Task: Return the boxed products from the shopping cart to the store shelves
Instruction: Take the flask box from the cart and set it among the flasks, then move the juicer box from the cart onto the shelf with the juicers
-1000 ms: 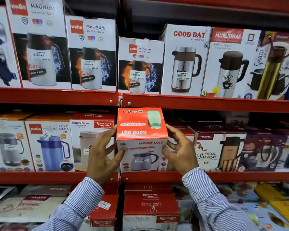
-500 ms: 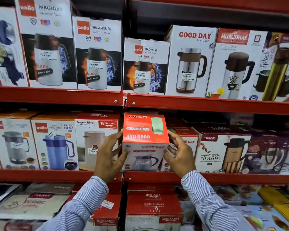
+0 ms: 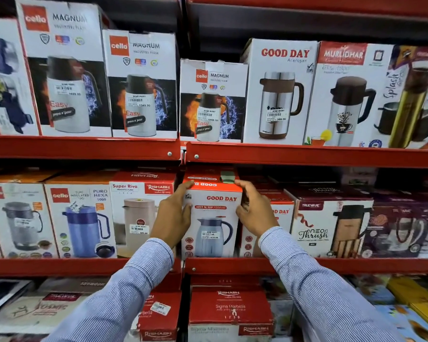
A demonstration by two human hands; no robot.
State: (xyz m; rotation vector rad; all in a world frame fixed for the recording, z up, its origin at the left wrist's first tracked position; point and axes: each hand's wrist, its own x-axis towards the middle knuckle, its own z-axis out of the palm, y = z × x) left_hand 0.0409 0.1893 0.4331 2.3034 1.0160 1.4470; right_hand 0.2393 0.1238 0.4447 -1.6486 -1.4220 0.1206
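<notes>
Since a second ago the Good Day box has gone from tipped forward with its red top showing to standing nearly square in the slot, its base down on the middle shelf at frame centre. My left hand lies flat along its left side, fingers curled over the top front corner; my right hand clasps the upper right corner, so both hands are closed on the box rather than free of it. Just left of it stands the Super Riva box, partly behind my left hand; just right, behind my right hand, is a second Good Day box, then the Neo Thrush box. Along the upper half of the frame runs the top shelf with Cello Magnum boxes and taller flask cartons. I judge this box almost returned: it sits among its own kind, and only a last push to line up its face, then letting go, is left. The cart is out of frame, so I cannot tell how many boxes are left to put back.
</notes>
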